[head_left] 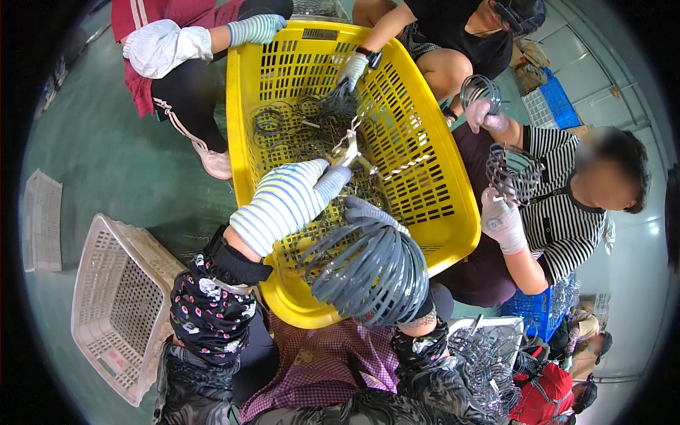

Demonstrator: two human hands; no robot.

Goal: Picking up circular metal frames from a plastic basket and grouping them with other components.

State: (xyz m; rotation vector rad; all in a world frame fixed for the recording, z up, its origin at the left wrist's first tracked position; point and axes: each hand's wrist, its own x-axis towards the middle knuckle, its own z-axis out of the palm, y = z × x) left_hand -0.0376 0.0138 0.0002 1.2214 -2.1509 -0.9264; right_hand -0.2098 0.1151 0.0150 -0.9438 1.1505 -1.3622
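Observation:
My left hand (287,202), in a white glove with blue stripes, reaches over the yellow basket (453,234). Its thumb and fingers close at the knotted end of a white twisted cord (348,147). A thick bundle of grey wire rings (375,273) is looped over my right hand (375,214), whose gloved fingers show at the bundle's upper edge and point left; the rings hide the rest of that hand. Loose dark wire rings (268,122) and tangled bits lie on the basket's floor. Across the basket, a co-worker's gloved hand (352,71) touches a dark clump of wire (338,103).
An off-white crate (117,297) stands on the floor at left, with a paler crate (44,219) beyond. The person at right holds wire coils (513,173). Another worker's striped glove (256,30) rests at the basket's far-left rim. Ring-filled containers (489,354) stand at lower right.

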